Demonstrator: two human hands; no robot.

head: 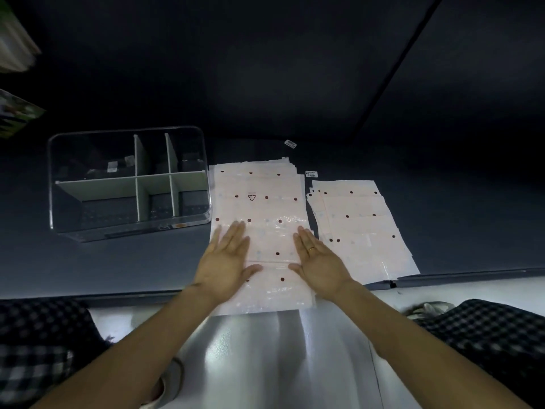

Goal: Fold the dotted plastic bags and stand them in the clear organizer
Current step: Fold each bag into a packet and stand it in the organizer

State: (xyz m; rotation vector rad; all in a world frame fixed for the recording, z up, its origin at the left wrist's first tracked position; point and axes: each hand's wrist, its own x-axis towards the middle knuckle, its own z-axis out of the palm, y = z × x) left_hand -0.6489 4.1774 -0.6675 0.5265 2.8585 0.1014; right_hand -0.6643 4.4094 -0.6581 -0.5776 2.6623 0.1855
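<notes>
Pink dotted plastic bags (259,208) lie stacked on the dark tabletop (118,261), just right of the clear organizer (129,181). Left hand (225,261) and right hand (320,261) press flat, fingers straight, on the top bag. Second fanned stack (362,228) lies just right.

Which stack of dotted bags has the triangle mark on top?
The left stack, beside the clear organizer and under both hands; the right stack shows only dots.

Objects at left edge (16,33) blurred, cut off; unidentifiable.
</notes>
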